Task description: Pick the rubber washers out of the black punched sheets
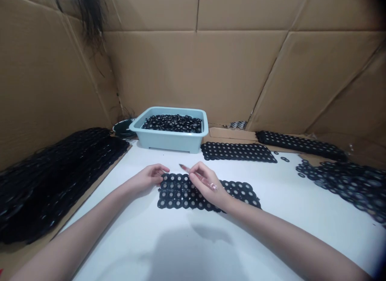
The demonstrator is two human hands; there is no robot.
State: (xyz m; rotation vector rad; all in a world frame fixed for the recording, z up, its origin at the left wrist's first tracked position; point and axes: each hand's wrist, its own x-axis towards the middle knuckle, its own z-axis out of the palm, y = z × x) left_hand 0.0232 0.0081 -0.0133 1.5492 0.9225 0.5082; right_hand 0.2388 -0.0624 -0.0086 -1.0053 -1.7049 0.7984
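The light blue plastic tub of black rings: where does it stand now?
In the head view, the light blue plastic tub stands left of centre at the back of the white table, near the cardboard wall, beyond the black perforated sheet.

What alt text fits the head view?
A person's left hand touches the left edge of a black sheet of joined rings on a white table, while the right hand holds a thin pointed tool over it. Behind sits a light blue tub of black rings, with cardboard walls around.
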